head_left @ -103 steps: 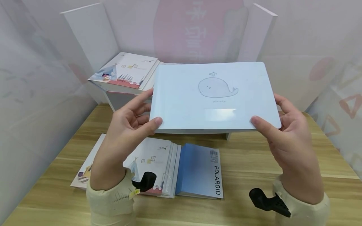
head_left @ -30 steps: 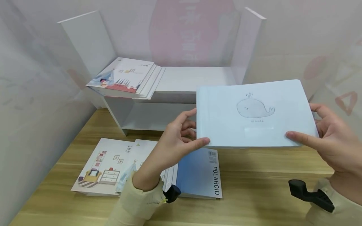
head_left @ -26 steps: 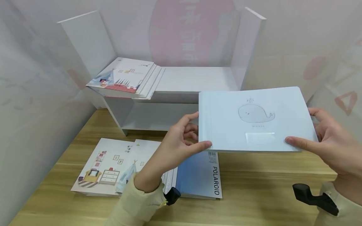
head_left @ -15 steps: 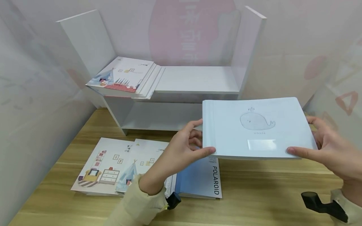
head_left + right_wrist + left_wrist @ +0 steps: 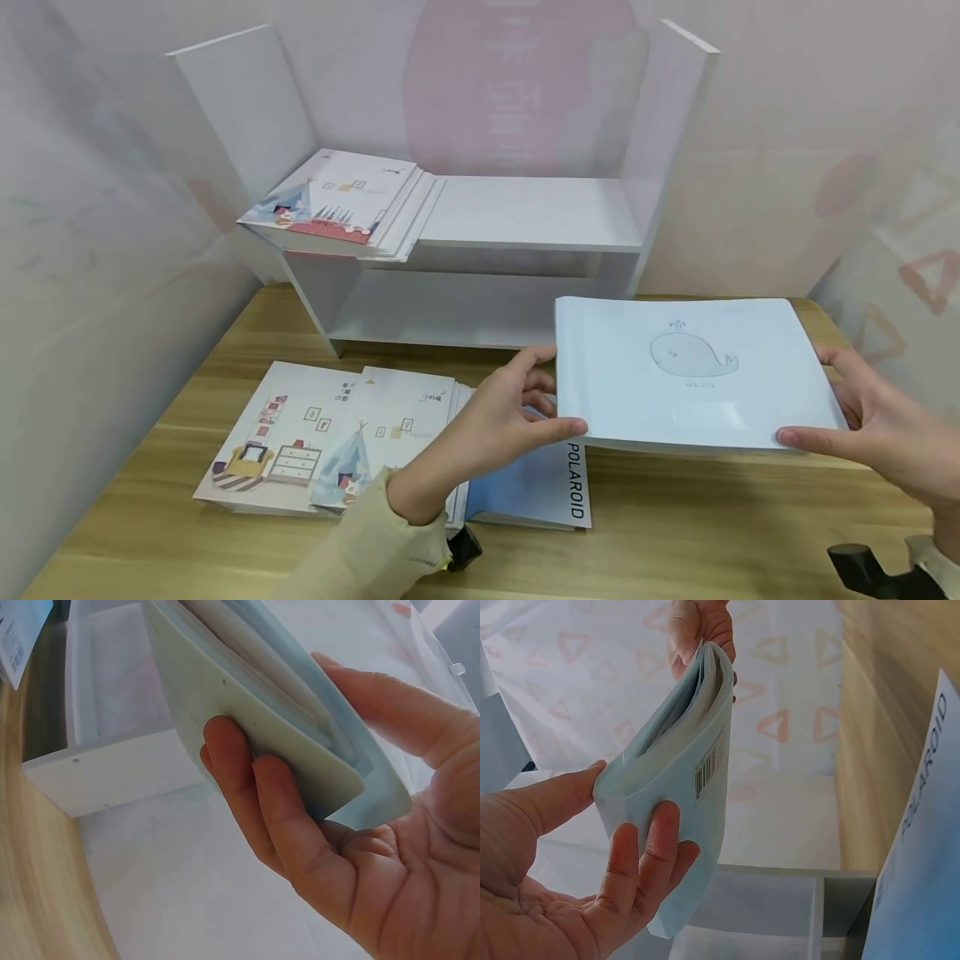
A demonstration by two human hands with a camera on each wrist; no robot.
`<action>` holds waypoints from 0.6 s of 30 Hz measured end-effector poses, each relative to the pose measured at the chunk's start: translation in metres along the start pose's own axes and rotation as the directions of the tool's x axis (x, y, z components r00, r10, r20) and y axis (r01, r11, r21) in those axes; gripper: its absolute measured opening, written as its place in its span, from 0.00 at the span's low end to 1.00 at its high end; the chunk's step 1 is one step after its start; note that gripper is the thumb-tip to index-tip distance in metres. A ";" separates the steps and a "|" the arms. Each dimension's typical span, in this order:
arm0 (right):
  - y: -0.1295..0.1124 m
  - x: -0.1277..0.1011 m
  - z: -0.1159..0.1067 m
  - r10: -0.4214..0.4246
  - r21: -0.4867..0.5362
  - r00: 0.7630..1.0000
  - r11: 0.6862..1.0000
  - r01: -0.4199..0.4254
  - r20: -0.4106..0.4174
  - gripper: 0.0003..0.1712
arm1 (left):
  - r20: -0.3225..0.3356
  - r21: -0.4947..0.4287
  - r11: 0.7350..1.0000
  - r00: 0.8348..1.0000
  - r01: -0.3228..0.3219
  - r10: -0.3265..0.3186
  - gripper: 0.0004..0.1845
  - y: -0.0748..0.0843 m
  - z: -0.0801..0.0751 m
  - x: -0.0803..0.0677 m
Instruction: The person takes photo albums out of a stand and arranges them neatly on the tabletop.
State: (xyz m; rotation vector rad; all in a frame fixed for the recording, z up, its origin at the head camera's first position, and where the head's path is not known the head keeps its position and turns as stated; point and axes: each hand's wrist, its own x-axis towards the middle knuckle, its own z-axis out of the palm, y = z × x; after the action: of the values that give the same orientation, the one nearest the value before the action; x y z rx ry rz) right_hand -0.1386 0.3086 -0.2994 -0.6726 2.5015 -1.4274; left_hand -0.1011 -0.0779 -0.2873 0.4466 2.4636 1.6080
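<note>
A pale blue photo album [image 5: 615,375] with a whale drawing on its cover is held level above the right part of the table. My left hand [image 5: 495,421] grips its left end, thumb on the cover and fingers beneath. At the other end my right hand [image 5: 888,425] pinches the near right corner. In the left wrist view the album [image 5: 682,795] shows its spine and a barcode on the underside. The right wrist view shows the album's [image 5: 247,712] loose page edges, with fingers below and thumb above.
A white shelf [image 5: 525,212] stands at the back, with a stack of white illustrated books [image 5: 330,196] on its upper left. Before it lie more illustrated books [image 5: 277,442] and a blue POLAROID album [image 5: 525,487] on the wooden table [image 5: 675,533].
Both hands first carried the album to the right, away from the shelf front, then lowered it toward the table. Its grip at both ends looks the same. The shelved books stay put.
</note>
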 end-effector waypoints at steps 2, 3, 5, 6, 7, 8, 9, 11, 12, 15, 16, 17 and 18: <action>0.003 -0.002 0.000 0.015 -0.009 1.000 1.000 -0.015 -0.004 0.39 | 0.006 0.002 1.000 1.000 0.003 -0.003 0.44 -0.002 0.003 0.001; 0.004 -0.002 0.000 0.021 -0.016 1.000 1.000 -0.021 -0.008 0.39 | 0.009 0.003 1.000 1.000 0.006 -0.006 0.45 -0.003 0.005 0.001; 0.007 -0.004 -0.001 0.030 -0.026 1.000 0.999 -0.031 -0.008 0.39 | 0.015 0.009 1.000 1.000 0.011 -0.011 0.45 -0.005 0.007 0.002; 0.009 -0.004 -0.001 0.034 -0.025 0.999 0.999 -0.034 -0.005 0.40 | 0.019 0.011 1.000 1.000 0.018 -0.018 0.45 -0.006 0.008 0.003; 0.011 -0.005 -0.001 0.038 -0.020 0.999 0.999 -0.038 0.001 0.40 | 0.022 0.010 1.000 0.999 0.026 -0.026 0.45 -0.006 0.009 0.003; 0.012 -0.006 -0.001 0.041 -0.015 0.999 0.999 -0.041 0.006 0.40 | 0.027 0.013 0.999 0.999 0.030 -0.030 0.45 -0.007 0.010 0.003; 0.014 -0.007 -0.001 0.045 -0.009 0.999 0.999 -0.045 0.013 0.40 | 0.032 0.013 0.999 0.999 0.037 -0.038 0.45 -0.007 0.011 0.003; 0.018 -0.008 -0.002 0.065 0.004 0.997 0.998 -0.066 0.033 0.40 | 0.044 0.014 0.999 0.998 0.040 -0.040 0.45 -0.008 0.014 0.003; 0.020 -0.009 -0.002 0.078 0.001 0.996 0.997 -0.078 0.037 0.41 | 0.050 0.014 0.999 0.998 0.039 -0.039 0.45 -0.009 0.015 0.003; 0.027 -0.012 -0.003 0.108 -0.015 0.993 0.994 -0.108 0.039 0.43 | 0.069 0.015 0.999 0.997 0.037 -0.038 0.45 -0.011 0.020 0.004; 0.030 -0.014 -0.004 0.108 -0.016 0.993 0.994 -0.107 0.040 0.44 | 0.075 0.018 0.999 0.996 0.041 -0.042 0.45 -0.012 0.022 0.005; 0.033 -0.015 -0.005 0.102 -0.015 0.994 0.995 -0.101 0.040 0.45 | 0.080 0.021 0.999 0.996 0.046 -0.048 0.45 -0.013 0.024 0.005; 0.035 -0.016 -0.005 0.096 -0.013 0.995 0.995 -0.095 0.041 0.46 | 0.085 0.025 0.998 0.995 0.050 -0.052 0.46 -0.014 0.026 0.005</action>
State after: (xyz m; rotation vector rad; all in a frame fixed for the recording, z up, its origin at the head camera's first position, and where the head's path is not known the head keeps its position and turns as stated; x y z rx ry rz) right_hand -0.1368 0.3356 -0.3277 -0.5703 2.4757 -1.3541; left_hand -0.1007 -0.0588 -0.3107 0.4432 2.4119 1.5108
